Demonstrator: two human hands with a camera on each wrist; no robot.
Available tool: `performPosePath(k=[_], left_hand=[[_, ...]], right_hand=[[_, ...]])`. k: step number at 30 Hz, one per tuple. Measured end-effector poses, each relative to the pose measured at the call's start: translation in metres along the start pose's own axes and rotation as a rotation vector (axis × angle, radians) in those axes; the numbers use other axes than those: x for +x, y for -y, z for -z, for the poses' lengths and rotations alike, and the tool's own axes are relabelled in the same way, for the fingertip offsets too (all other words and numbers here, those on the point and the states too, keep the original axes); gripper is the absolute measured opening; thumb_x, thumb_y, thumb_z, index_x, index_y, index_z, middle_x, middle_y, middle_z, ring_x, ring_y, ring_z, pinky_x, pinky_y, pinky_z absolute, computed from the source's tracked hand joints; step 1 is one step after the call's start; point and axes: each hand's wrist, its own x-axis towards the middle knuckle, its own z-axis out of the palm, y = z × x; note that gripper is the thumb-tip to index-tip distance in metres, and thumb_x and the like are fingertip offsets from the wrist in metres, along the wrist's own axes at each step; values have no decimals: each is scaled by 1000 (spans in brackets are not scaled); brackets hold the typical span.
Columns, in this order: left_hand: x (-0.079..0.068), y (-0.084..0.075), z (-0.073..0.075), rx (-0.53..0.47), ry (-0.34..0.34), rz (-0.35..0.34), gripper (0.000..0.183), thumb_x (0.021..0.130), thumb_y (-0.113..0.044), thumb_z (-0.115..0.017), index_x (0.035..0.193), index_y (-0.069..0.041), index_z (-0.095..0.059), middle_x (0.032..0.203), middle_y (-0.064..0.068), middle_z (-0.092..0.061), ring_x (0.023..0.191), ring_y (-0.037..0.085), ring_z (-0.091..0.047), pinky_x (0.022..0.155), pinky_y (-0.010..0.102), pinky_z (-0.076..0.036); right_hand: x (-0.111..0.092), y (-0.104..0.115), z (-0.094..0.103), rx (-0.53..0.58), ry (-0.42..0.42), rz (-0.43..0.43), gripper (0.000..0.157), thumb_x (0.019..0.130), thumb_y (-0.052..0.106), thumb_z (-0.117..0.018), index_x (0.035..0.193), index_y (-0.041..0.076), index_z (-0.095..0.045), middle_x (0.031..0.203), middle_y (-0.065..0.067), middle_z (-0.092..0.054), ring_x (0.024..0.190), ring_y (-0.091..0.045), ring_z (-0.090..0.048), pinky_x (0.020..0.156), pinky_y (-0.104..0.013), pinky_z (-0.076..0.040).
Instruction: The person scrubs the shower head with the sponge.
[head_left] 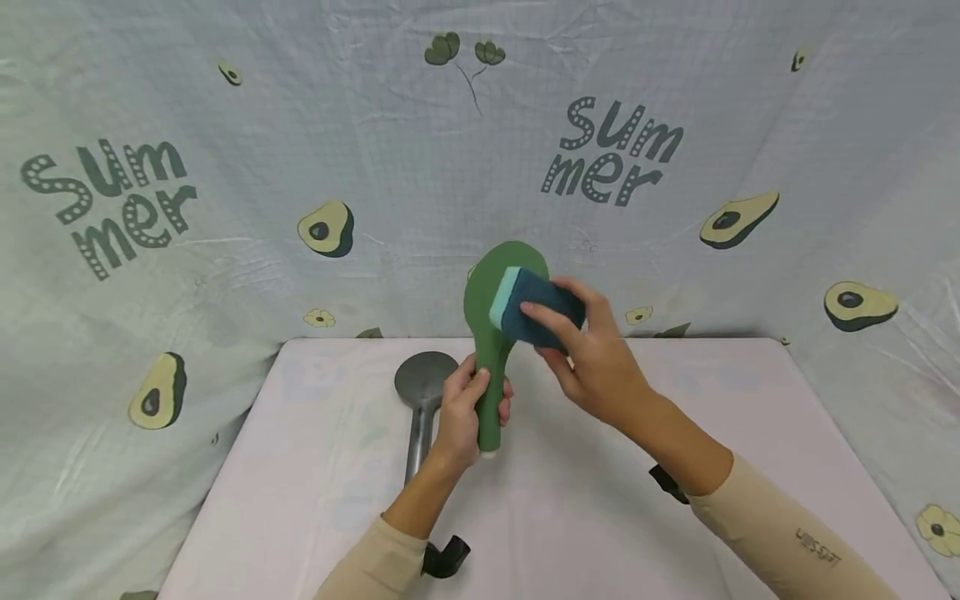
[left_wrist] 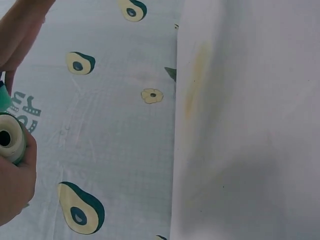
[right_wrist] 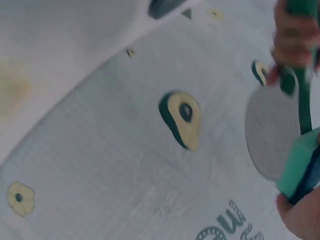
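Observation:
A green hand shower head (head_left: 483, 292) is held up above the table, its round head at the top. My left hand (head_left: 459, 417) grips its handle. In the left wrist view, the handle's pale end ring (left_wrist: 19, 140) with its dark hole shows beside that hand. My right hand (head_left: 603, 371) holds a dark blue sponge (head_left: 536, 308) with a turquoise layer, the turquoise side against the green head. The right wrist view shows the grey round face (right_wrist: 267, 132) of the shower head near the sponge's turquoise layer (right_wrist: 298, 165).
A second, grey shower head (head_left: 425, 379) lies on the white table (head_left: 600, 517), left of my left hand. Black straps (head_left: 447, 558) show by both wrists. Behind the table's far edge hangs a pale cloth (head_left: 420, 167) printed with avocados and lettering.

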Motion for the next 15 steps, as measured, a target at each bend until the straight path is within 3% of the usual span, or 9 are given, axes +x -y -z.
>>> performPosePath(k=[6, 8, 11, 15], left_hand=[[-6, 6, 0, 90, 17, 94, 18, 104, -11, -51, 114, 5, -49, 68, -2, -57, 49, 7, -52, 48, 22, -48], [-7, 8, 0, 135, 29, 126, 25, 101, -10, -60, 119, 1, -47, 63, -3, -55, 46, 7, -50, 47, 22, -48], [-7, 8, 0, 180, 43, 163, 38, 99, -10, -66, 126, -5, -40, 62, -2, -55, 45, 9, -49, 46, 23, -47], [-5, 6, 3, 204, 31, 167, 40, 101, -9, -63, 132, -10, -37, 75, 2, -60, 46, 12, -51, 47, 25, -49]], right_hand=[[31, -23, 25, 158, 51, -258, 59, 101, 11, -67, 155, 18, -45, 155, -25, -31, 140, -41, -41, 104, -60, -48], [35, -29, 30, 196, 69, -307, 59, 102, 12, -65, 157, 18, -43, 154, -25, -33, 140, -41, -41, 106, -60, -44], [34, -32, 31, 226, 88, -331, 61, 102, 12, -65, 158, 19, -42, 153, -25, -33, 139, -41, -40, 108, -61, -42], [24, -24, 24, 224, 98, -274, 62, 99, 10, -69, 156, 19, -44, 155, -24, -32, 139, -40, -41, 105, -62, -47]])
